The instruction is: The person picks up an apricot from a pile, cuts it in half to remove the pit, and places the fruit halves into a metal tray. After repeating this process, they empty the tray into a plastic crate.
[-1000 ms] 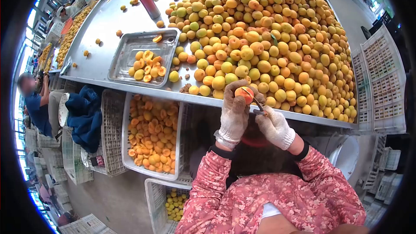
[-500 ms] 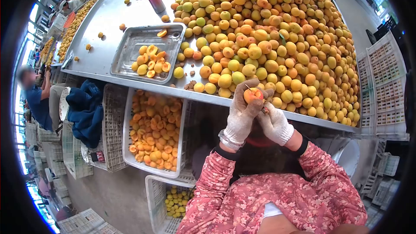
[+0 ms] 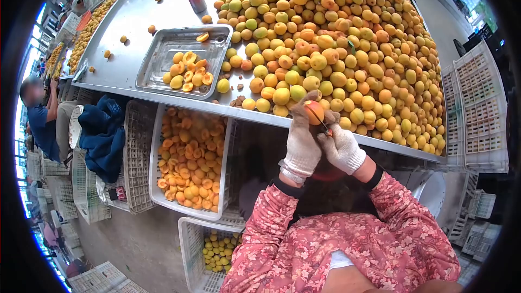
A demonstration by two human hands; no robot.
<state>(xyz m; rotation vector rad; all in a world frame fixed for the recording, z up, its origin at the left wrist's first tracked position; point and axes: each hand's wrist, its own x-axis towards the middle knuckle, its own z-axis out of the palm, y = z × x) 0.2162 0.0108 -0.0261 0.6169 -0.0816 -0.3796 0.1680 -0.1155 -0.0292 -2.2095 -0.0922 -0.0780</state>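
A metal tabletop (image 3: pixel 122 65) carries a heap of apricots (image 3: pixel 347 59) reaching its near edge.
Bare metal spreads left of the heap, dotted with loose fruit, around a tray (image 3: pixel 165 49) of apricot halves; below the near edge stands a white crate (image 3: pixel 184 209) of more halves, well left of the forearms. The gloved left hand (image 3: pixel 302 144) is closed around a single apricot (image 3: pixel 315 111), which sits among its fingertips at that edge; the heap crowds the far side. The gloved right hand (image 3: pixel 342 149), just beside it, grips a small knife (image 3: pixel 325 125), its blade against the apricot's near side.
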